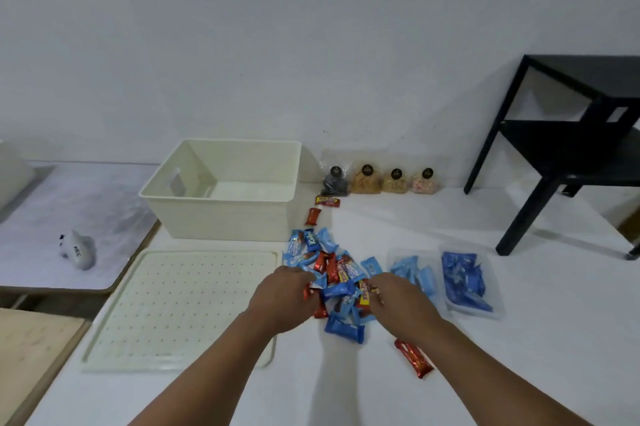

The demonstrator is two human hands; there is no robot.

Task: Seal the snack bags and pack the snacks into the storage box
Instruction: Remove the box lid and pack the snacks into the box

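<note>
Nearest on the white desk lies a lone red bar, just right of the right forearm. Past it both hands reach into the pile of snacks, a heap of blue and red wrapped bars. The left hand has its fingers curled down into the near-left edge of the heap and seems to pinch a red wrapper, though the fingertips are hidden. The right hand curls at the heap's right edge with a yellow-and-red wrapper against its fingers; whether it truly grips it I cannot tell. Left of the hands the cream lid lies flat on the desk. Right of the heap sit two clear bags, one with light blue bars and one with dark blue bars, close beside each other. Farther back the cream box stands open just behind the lid, with two red bars near its right corner. Against the wall four small bags stand in a row. A black table is at far right.
</note>
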